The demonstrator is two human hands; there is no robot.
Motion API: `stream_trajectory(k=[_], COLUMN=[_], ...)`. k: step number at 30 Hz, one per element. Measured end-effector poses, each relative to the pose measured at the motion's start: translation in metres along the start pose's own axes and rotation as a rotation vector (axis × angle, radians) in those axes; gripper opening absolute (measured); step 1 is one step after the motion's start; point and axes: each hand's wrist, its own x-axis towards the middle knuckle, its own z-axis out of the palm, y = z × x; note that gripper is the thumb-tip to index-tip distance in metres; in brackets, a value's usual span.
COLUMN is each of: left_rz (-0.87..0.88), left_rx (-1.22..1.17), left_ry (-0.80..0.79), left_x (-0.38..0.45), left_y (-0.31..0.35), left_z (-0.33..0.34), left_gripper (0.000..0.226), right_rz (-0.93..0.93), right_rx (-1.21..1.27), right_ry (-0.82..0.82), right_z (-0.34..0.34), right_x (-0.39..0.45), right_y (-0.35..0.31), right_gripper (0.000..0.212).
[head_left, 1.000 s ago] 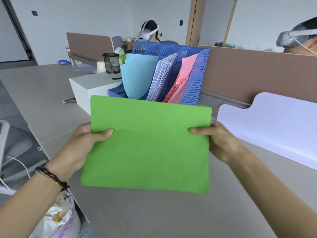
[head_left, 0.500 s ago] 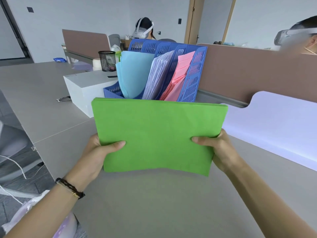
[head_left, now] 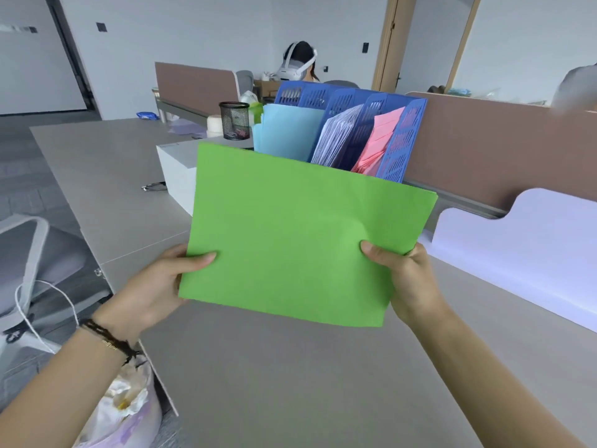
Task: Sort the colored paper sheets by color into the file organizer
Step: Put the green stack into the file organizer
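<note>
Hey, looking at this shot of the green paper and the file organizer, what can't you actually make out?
Head view only:
- Lower front of the file organizer: hidden behind the green sheets.
- How many green sheets: only the front face shows.
- Fingers of the left hand and right hand: behind the paper, only thumbs show.
- Any free organizer slot for green: leftmost section partly hidden behind light blue sheets.
- Person at right edge: blurred, cut off.

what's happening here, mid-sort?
A person holds a stack of green sheets in the air, left hand and right hand gripping its lower edges. Behind it on the desk stands the blue file organizer, already holding light blue sheets, white sheets and pink sheets in separate slots. The green is not filed yet.
</note>
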Motion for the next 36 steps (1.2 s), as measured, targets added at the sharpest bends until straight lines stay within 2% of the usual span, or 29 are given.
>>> stream_trajectory(k=[2,4,7,12,14,17,21,25,30,33,35,36], left_rz=[0.072,0.165,0.255,0.342,0.379,0.431,0.49,0.536,0.493,0.465,0.455,0.456], left_rx=[-0.249,-0.501,-0.594,-0.515,-0.474,-0.39,-0.253,-0.095,0.012,0.047,0.11,0.136], left_ry=[0.014,-0.052,0.003,0.284,0.338,0.409,0.519,0.595,0.606,0.574,0.558,0.544], left_x=[-0.007,-0.014,-0.018,-0.009,-0.003,0.008,0.036,0.078,0.13,0.159,0.178,0.185], left_y=[0.007,0.008,0.009,0.024,0.04,0.074,0.117,0.15,0.169,0.172,0.174,0.175], left_z=[-0.014,-0.017,-0.001,0.018,0.011,-0.009,-0.029,-0.038,-0.04,-0.035,-0.031,-0.027], left_gripper=[0.056,0.055,0.042,0.04,0.039,0.05,0.035,0.03,0.027,0.025,0.022,0.021], right_rz=[0.013,0.048,0.137,0.253,0.296,0.329,0.408,0.488,0.428,0.327,0.207,0.149], right_rx=[0.095,0.185,0.299,0.371,0.361,0.303,0.312,0.319,0.182,0.048,-0.119,-0.19], right_ry=[0.035,0.059,0.07,-0.016,-0.045,-0.109,-0.174,-0.143,-0.044,0.034,0.1,0.115], right_z=[0.025,0.054,0.103,0.165,0.182,0.207,0.248,0.273,0.27,0.261,0.253,0.249], right_x=[0.002,0.004,0.004,0.014,0.027,0.059,0.115,0.165,0.213,0.233,0.238,0.239], right_y=[0.007,0.016,0.028,0.036,0.038,0.04,0.04,0.039,0.048,0.056,0.055,0.051], right_gripper=[0.029,0.027,0.022,0.021,0.025,0.033,0.032,0.033,0.034,0.055,0.09,0.1])
